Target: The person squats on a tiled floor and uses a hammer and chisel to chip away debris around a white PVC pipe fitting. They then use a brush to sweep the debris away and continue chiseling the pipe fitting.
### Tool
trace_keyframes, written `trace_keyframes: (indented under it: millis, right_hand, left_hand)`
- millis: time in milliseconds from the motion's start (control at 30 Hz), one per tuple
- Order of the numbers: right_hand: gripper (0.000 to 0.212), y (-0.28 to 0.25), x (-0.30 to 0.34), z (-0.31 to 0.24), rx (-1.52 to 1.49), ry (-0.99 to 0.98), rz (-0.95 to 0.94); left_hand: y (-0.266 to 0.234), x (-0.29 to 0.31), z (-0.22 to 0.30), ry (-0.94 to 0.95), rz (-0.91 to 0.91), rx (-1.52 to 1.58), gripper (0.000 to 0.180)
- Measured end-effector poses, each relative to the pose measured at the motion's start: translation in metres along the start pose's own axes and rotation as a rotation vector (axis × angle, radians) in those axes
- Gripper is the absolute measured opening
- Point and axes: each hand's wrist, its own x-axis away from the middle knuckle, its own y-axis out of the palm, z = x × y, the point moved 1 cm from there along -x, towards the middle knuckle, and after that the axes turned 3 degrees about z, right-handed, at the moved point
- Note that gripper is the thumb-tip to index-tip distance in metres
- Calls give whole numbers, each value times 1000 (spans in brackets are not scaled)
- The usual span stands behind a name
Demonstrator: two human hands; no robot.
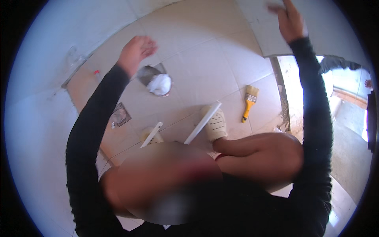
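– What do the hands have hold of?
– Nothing that I can see. The left hand (137,54) is loosely curled, fingers partly bent; the right hand (291,24), raised higher, has its fingers apart, though their tips are blurred.
– And closest to the left one?
– A crumpled white bundle (159,84), apart from the hand, down on the floor against a dark grey patch. Whether that patch is a hole, I can't tell.
– How would it handle?
– Light and soft, I'd judge, quick to squash, perhaps slippery if it's plastic. A thin skin might tear. I'd gather it by the upper folds with several fingers rather than pinch one corner.
– Edges to mind?
– Working outward from that hand: the pale wall (59,51) comes first, so there's little swing to the left. Then two white strips (203,122) jut out by the cream clogs (218,126), easy to knock.
– Any open room?
– Across the floor tiles (201,71), toward the paintbrush (249,102). Its yellow handle looks stiff and faces the person, a good place to hold it. Past that runs the rough edge (281,93) of a bright opening.
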Motion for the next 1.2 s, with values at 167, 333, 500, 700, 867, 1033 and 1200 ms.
trace_keyframes:
  millis: [167, 333, 500, 700, 867, 1033, 1200]
  right_hand:
    - [34, 158, -7, -74, 337, -48, 251]
    - [50, 222, 110, -42, -118, 740, -268]
    - [45, 227, 103, -95, -1620, 657, 208]
    - [52, 193, 78, -166, -602, 379, 236]
    - [42, 217, 131, -84, 246, -105, 161]
    - [57, 103, 317, 62, 450, 1203, 153]
    - [62, 86, 431, 88, 902, 1326, -532]
  left_hand:
    - [113, -10, 56, -151, -240, 695, 68]
    - [111, 6, 47, 130, -119, 688, 66]
    - [109, 21, 20, 942, -215, -666, 53]
    - [71, -26, 10, -115, 103, 197, 54]
    - [92, 17, 12, -222, -648, 667, 72]
    - [-17, 29, 63, 86, -1065, 684, 50]
    - [-81, 44, 30, 394, -287, 156, 42]
